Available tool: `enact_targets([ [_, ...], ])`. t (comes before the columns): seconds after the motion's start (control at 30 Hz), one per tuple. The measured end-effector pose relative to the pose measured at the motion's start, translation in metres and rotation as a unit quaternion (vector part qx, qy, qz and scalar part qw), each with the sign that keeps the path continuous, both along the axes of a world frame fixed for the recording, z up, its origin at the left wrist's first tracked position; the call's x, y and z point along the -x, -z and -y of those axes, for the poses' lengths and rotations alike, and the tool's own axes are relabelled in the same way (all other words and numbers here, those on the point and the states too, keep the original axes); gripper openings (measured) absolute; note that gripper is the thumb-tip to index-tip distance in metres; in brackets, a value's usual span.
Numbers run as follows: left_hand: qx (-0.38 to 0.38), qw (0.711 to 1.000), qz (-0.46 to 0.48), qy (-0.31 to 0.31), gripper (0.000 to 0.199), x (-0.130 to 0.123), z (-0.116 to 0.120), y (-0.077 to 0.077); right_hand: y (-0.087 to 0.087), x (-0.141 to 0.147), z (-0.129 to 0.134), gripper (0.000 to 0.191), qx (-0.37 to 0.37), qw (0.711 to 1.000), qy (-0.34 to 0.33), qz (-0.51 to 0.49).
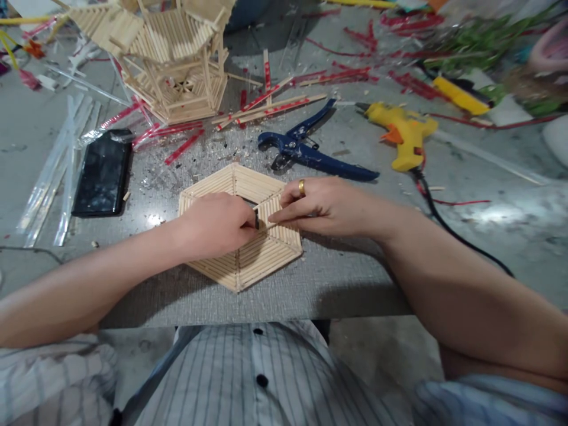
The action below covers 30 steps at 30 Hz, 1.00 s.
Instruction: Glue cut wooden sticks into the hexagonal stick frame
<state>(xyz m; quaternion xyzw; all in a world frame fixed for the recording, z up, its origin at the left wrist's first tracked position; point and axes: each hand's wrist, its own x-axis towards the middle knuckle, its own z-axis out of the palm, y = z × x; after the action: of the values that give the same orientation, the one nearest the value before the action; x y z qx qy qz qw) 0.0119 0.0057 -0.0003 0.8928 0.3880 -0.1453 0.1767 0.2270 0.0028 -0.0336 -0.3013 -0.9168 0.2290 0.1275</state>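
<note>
A hexagonal panel of thin wooden sticks (236,269) lies flat on the table in front of me, with a dark opening near its middle. My left hand (217,226) rests over the panel's left part, its fingers curled in beside the opening. A small dark thing shows at those fingertips, too hidden to name. From the right, my right hand (313,207), with a gold ring, reaches over the panel's right part. Its thumb and fingers are pinched around a short thin wooden stick that lies at the panel's centre.
A black phone (102,174) and clear glue sticks (57,171) lie at left. Behind the panel are a wooden stick model (177,71), red-marked sticks (284,106) and a blue cutter (315,155). A yellow glue gun (402,133) with a black cable lies at right.
</note>
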Motion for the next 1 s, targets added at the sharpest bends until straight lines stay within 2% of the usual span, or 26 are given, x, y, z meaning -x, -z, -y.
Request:
enact_targets([
  [0.27, -0.012, 1.0, 0.003, 0.015, 0.035, 0.001, 0.002, 0.0, 0.005, 0.0, -0.001, 0.024, -0.002, 1.0, 0.001, -0.007],
  [0.4, -0.011, 1.0, 0.014, 0.005, 0.035, 0.001, 0.002, -0.001, 0.005, 0.001, -0.001, 0.027, -0.023, 0.999, 0.006, -0.044],
  [0.67, -0.045, 0.994, 0.077, -0.069, 0.037, 0.008, -0.005, -0.016, 0.002, 0.0, 0.002, 0.028, -0.116, 0.985, 0.085, -0.096],
  [0.8, -0.057, 0.991, 0.1, -0.074, 0.035, 0.009, -0.008, -0.017, -0.002, 0.005, 0.007, 0.025, -0.142, 0.973, 0.156, -0.094],
  [0.93, -0.011, 0.97, 0.218, -0.107, 0.028, 0.011, -0.016, -0.011, -0.006, 0.002, 0.004, 0.023, -0.224, 0.917, 0.287, -0.164],
  [1.0, 0.03, 0.948, 0.282, -0.147, 0.027, 0.014, -0.022, -0.007, -0.004, -0.006, -0.004, 0.028, -0.227, 0.895, 0.35, -0.155],
])
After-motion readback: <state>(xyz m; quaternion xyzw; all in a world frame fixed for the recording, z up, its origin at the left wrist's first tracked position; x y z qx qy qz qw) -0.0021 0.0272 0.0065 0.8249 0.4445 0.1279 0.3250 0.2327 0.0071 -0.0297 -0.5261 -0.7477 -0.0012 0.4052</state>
